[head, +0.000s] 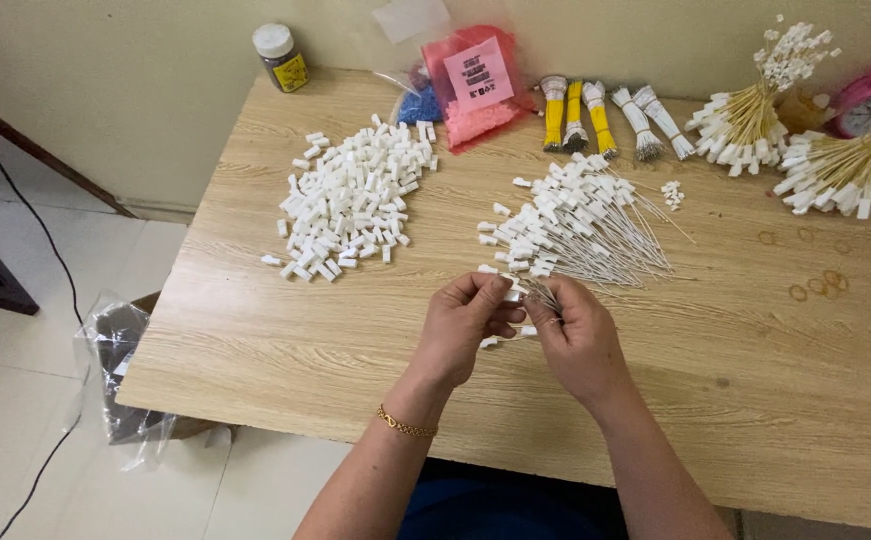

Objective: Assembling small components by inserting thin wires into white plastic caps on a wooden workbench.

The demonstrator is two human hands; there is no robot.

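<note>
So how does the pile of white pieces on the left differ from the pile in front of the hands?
The left pile of white blocks is loose plastic pieces with no wires; the wired pile has each white piece on a thin pale wire fanning to the right. The left pile lies apart from the hands; the wired pile sits just beyond the left hand and right hand, which hold a few such pieces. Both rest on the wooden table and share small white connectors.

Your matt, pale wood-grain tabletop (736, 400) carries matt white plastic connector housings (351, 200) at ten o'clock, thin shiny metal-looking wires (616, 250) at twelve, and a glossy clear plastic bag (476, 85) beyond.
</note>
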